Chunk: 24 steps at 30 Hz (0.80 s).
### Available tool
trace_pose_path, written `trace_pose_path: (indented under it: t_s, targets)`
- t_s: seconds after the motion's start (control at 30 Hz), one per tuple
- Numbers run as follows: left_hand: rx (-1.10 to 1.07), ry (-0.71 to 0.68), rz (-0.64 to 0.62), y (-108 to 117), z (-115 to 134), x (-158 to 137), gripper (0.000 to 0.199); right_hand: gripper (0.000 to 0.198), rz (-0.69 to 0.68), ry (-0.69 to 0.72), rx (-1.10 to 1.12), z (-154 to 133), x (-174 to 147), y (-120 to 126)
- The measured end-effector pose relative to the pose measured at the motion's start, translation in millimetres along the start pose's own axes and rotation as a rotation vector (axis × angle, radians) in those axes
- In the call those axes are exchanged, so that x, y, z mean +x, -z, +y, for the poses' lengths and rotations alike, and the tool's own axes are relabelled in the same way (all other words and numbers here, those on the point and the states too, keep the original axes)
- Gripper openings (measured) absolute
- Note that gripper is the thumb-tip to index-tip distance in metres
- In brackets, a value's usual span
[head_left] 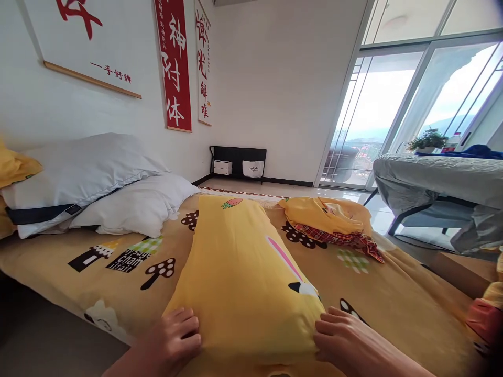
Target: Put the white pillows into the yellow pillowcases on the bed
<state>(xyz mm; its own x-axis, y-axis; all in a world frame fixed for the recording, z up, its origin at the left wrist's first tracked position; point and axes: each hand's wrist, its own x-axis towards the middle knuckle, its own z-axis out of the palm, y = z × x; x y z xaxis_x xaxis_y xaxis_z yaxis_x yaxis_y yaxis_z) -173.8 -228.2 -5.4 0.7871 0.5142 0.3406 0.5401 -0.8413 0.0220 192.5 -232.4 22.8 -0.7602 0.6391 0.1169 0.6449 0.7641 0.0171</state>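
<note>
A long yellow pillowcase [231,272] lies lengthwise before me on the bed, printed with a carrot at its far end and a white rabbit with a pink ear on its right side. Its near part looks slightly puffed; whether a pillow is inside I cannot tell. At its near left edge my left hand [175,335] is closed, fingers curled on the cloth. My right hand [346,337] grips the near right edge in the same way, just beside the rabbit print.
White pillows [90,173] are piled at the left by the wall. A crumpled yellow cloth [334,214] with red plaid lies on the patterned bedsheet [377,293]. A cardboard box [463,272] and a covered table [424,170] stand to the right.
</note>
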Motion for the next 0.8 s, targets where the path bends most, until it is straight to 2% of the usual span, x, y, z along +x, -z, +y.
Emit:
trace_pose_path:
  t_s: [0.13, 0.2, 0.37, 0.47, 0.57, 0.7, 0.8]
  targets:
    - [0.014, -0.023, -0.079, 18, 2, 5, 0.023, 0.025, 0.030, -0.035, -0.015, 3, -6, -7]
    - [-0.018, -0.025, -0.069, 24, 1, 6, 0.022, 0.024, 0.039, -0.043, 0.013, 6, -10, -9]
    - [-0.070, 0.026, 0.135, 31, -2, 9, 0.020, 0.026, 0.039, -0.074, 0.091, 10, -12, -3]
    - [-0.075, 0.088, 0.266, 23, -6, 16, 0.020, 0.028, 0.042, -0.064, 0.097, 14, -14, 4]
    - [-0.043, 0.112, 0.359, 6, -11, 26, 0.021, 0.030, 0.125, -0.037, 0.024, 20, -19, 15]
    - [-0.077, 0.130, 0.366, -15, -15, 39, 0.024, 0.026, 0.348, -0.010, -0.206, 24, -17, 31]
    - [-0.146, 0.169, 0.329, -17, -14, 42, 0.026, 0.023, 0.470, -0.047, -0.349, 26, 0, 28]
